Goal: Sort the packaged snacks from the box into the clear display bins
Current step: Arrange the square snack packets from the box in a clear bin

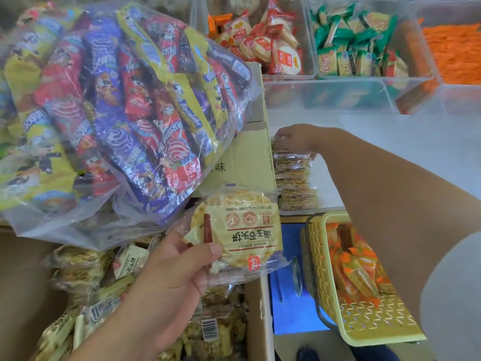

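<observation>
Left hand (pixel 169 269) grips a cream cracker packet (pixel 242 230), thumb on its front, above the open cardboard box (pixel 250 157) of similar packets. Right hand (pixel 294 138) rests on a row of stacked packets (pixel 294 178) on the white table (pixel 416 142); fingers probably curled round the top one. Clear bins (pixel 364 95) sit beyond.

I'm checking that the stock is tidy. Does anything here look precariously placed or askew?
Yes: the big clear bag of colourful snack sticks lies tilted across the cardboard box, overhanging its open side. Nothing looks spilled or torn.
</observation>
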Available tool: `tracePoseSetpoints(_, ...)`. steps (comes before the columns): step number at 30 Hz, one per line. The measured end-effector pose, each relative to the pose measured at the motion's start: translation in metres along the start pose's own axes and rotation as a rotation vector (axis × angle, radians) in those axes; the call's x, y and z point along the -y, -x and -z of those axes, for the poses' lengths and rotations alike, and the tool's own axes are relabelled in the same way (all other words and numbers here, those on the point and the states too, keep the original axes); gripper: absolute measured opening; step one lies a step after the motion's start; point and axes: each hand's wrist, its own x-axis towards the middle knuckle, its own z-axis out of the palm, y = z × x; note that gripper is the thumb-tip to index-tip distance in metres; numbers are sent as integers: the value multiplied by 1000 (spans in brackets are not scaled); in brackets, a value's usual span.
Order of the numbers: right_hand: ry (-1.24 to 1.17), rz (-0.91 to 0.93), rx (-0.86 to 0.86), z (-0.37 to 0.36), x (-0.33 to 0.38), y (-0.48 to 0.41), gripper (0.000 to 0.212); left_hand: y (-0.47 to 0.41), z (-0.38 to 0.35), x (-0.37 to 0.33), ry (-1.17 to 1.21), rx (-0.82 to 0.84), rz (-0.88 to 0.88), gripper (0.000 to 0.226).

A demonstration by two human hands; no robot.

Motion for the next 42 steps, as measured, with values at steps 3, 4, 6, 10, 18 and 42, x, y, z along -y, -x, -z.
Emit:
tracePoseSetpoints(3, 2, -22, 80, 4, -1, 2, 47, 0, -1, 1, 5, 27, -5, 79)
tracePoseSetpoints(4, 16, -11, 67, 0, -1, 2, 47, 0, -1, 1, 4, 35, -7, 76)
tracePoseSetpoints(6, 37, -8, 10, -8, 2, 6, 49, 0, -1, 1, 8, 54, -9, 73)
tracePoseSetpoints(10, 105, -47, -147, -6, 14, 31, 55, 0, -1, 0, 37, 104, -33, 71)
tracePoseSetpoints(18, -575, 364, -655, -19, 90, 207, 33, 8, 11, 4, 13, 72, -29, 65)
tracePoseSetpoints(42, -240, 162, -834, -31, 46, 240, 37, 15, 22, -3, -74, 18, -114, 55)
